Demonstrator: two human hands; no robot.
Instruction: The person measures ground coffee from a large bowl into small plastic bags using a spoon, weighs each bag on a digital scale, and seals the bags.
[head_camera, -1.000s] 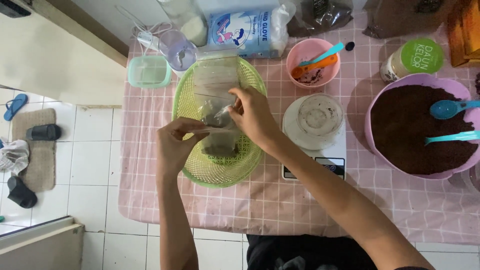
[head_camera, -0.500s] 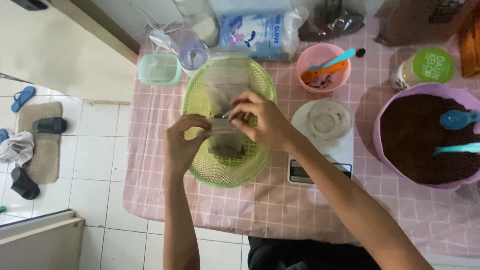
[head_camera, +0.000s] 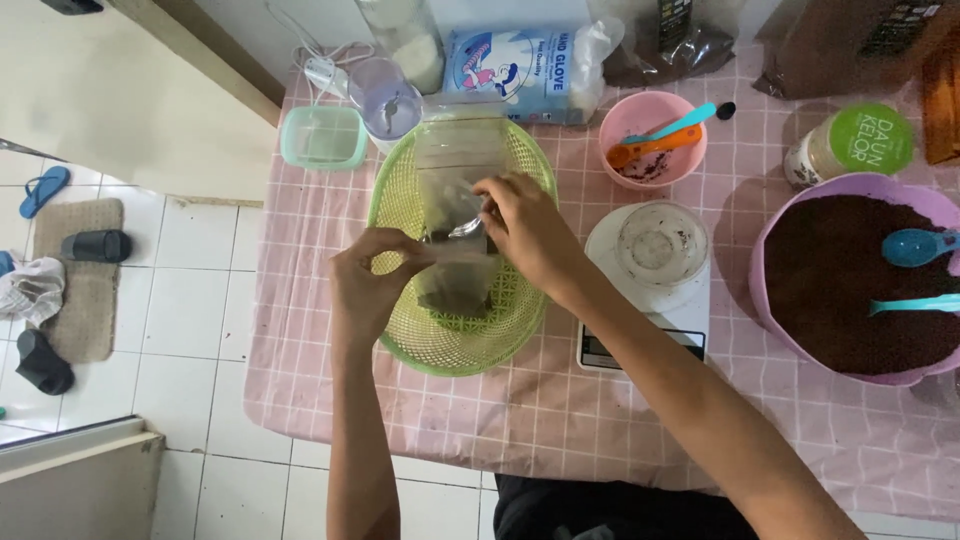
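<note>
Both my hands hold a small clear plastic pouch (head_camera: 455, 285) with dark brown powder in it, above a light green woven basket (head_camera: 400, 200). My left hand (head_camera: 370, 285) pinches the pouch's top left corner. My right hand (head_camera: 525, 230) grips the top right edge, fingers pressed along the pouch's mouth. More clear pouches (head_camera: 460, 145) lie flat in the far part of the basket.
On the pink checked tablecloth (head_camera: 520, 420): a white scale with a clear lid (head_camera: 655, 245), a purple tub of brown powder (head_camera: 850, 280) with two blue spoons, a pink bowl (head_camera: 655, 140) with spoons, a green-lidded jar (head_camera: 850, 145), a mint box (head_camera: 325, 135), a glove box (head_camera: 520, 70).
My hands stay on the pouch over the basket. The right hand has slid slightly along the pouch's top edge, and the view has shifted a little.
</note>
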